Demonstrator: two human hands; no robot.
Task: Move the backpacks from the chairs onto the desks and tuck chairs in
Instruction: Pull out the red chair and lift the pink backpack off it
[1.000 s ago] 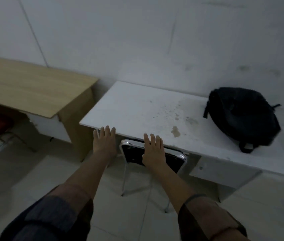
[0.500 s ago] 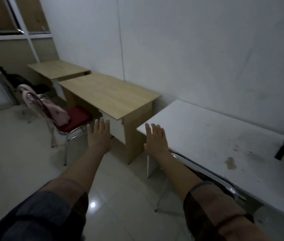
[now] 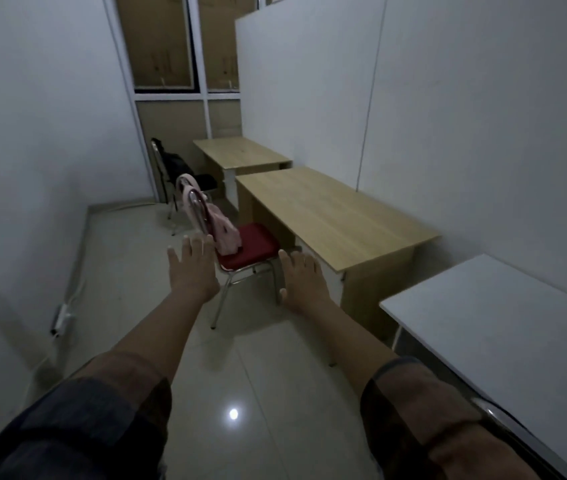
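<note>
Both hands reach forward mid-frame, left hand [image 3: 192, 268] and right hand [image 3: 301, 278], fingers spread wide, holding nothing. Just above them, a pink backpack [image 3: 221, 227] sits on the red chair [image 3: 252, 249] beside the wooden desk [image 3: 334, 216].

Pink backpack [image 3: 224, 230], red chair seat [image 3: 254, 249], white desk [image 3: 504, 327]

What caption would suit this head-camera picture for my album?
Both open hands, left hand and right hand, reach toward a red chair holding a pink backpack beside a wooden desk.

The white desk [image 3: 504, 341] runs off the right edge; the far dark backpack [image 3: 176, 164] is too dim to make out.
</note>
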